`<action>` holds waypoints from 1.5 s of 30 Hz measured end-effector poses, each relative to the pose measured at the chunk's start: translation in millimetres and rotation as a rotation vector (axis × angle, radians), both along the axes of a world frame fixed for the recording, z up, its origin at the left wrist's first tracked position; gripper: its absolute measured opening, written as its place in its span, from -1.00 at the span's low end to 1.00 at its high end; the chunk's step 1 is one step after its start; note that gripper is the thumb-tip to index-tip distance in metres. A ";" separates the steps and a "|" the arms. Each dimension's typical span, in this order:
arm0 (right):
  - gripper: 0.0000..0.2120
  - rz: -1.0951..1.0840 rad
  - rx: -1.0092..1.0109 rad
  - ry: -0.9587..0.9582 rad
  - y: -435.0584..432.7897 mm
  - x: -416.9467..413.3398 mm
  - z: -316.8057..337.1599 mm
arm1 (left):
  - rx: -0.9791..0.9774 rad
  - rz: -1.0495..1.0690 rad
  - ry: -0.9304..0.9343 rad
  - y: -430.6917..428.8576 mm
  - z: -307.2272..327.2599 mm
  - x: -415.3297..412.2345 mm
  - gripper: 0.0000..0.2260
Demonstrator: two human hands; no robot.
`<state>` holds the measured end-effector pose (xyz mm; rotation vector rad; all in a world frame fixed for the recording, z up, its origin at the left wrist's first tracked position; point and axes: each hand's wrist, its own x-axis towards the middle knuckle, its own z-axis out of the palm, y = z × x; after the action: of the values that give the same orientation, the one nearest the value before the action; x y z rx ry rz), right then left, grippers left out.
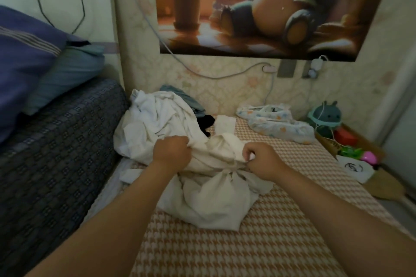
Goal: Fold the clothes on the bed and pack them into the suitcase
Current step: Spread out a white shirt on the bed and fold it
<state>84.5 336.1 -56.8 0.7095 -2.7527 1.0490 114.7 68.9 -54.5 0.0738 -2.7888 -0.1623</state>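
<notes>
Frame centre: the left hand (171,150) and right hand (263,158) each grip a bunched cream garment (209,195) lying on the checked bed (236,252). The clothes pile (157,123) behind partly hides a black item (206,122). No suitcase identifiable.

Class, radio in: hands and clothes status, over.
Left hand, right hand grip cream garment, bunched on bed. White pile behind, unfolded. No suitcase visible.

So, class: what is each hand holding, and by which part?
The cream garment: left hand grips its bunched far edge, right hand pinches a fold.
</notes>
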 end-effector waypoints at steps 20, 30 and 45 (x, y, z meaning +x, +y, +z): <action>-0.43 0.153 0.729 0.022 -12.8 31.6 -9.1 | 0.051 -0.405 -0.723 55.7 11.3 74.5 -0.42; -0.62 -0.193 0.775 -0.046 34.8 17.1 37.4 | 0.109 -0.218 -0.162 20.3 30.8 41.5 -0.79; -0.27 -0.026 0.257 -0.435 38.8 44.7 18.6 | 0.275 -0.446 -0.142 81.9 20.1 39.3 -0.41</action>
<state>129.2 374.9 -38.2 0.5200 -3.3038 0.9484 154.0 150.8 -34.4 -0.4904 -2.8600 -0.6722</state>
